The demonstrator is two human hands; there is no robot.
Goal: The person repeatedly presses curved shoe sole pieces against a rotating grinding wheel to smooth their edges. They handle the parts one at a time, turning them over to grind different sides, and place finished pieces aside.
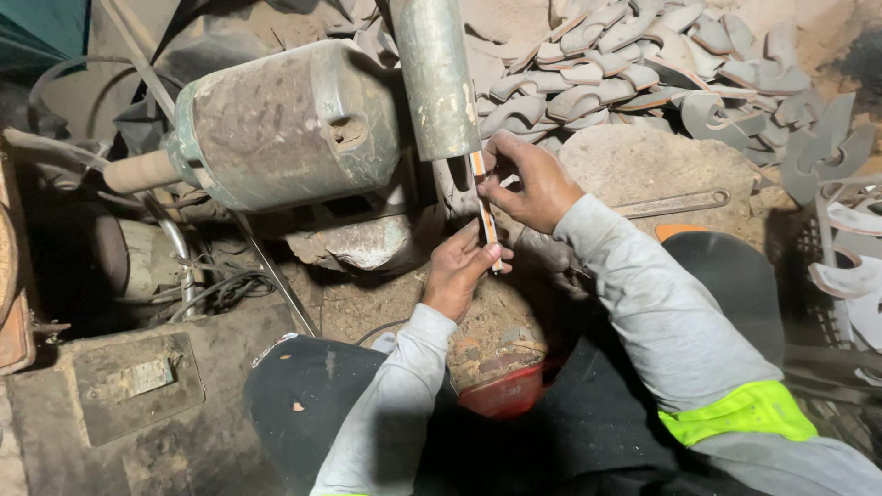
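Below the grey-green metal machine column [434, 78], left hand [457, 273] and right hand [530, 184] pinch 1 thin orange-edged blade strip [485, 209] at opposite ends.

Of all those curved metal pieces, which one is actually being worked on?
The narrow piece gripped edge-on between the left hand and right hand; the others lie piled beyond, untouched.

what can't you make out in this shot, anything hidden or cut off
- Head view: the top end of the thin blade held by the left hand and right hand is hidden behind the grey cylinder.
- The cylinder's upper part is cut off by the top edge.
- The space under the motor housing is too dark to read.
- The curved metal pieces at right run past the frame edge.
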